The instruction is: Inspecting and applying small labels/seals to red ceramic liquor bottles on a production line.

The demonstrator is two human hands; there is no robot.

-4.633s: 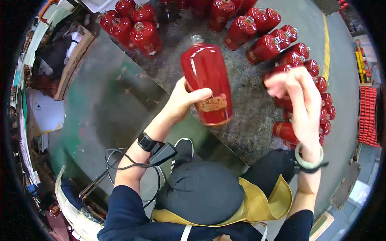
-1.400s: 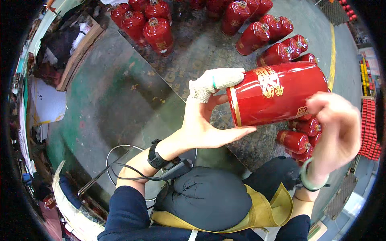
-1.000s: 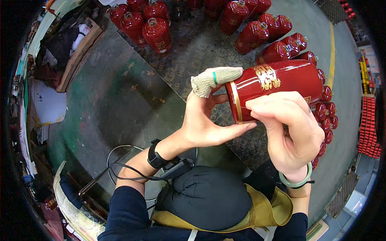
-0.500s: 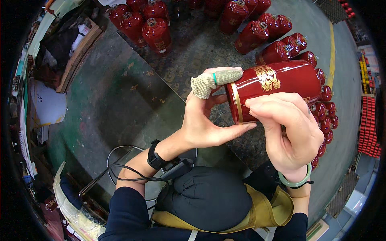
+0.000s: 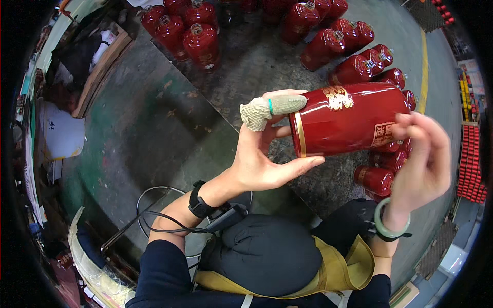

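On my feed, bottles [image 5: 322,50] line the far and right edges of the surface [image 5: 246,84], a cluster [image 5: 201,46] by its left edge; above the surface, one held bottle [image 5: 349,120] lies between my left hand [image 5: 259,161], at its base, and my right hand [image 5: 422,159], near its shoulder.

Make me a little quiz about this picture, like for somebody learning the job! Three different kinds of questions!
1. Which hand grips the red bottle at its gold-banded end?
2. True or false: that bottle is held standing straight up.
3. Choose: what colour is the band around the knitted finger cover? A) blue B) green C) yellow

Key:
1. The left hand.
2. False; it is held sideways.
3. B.
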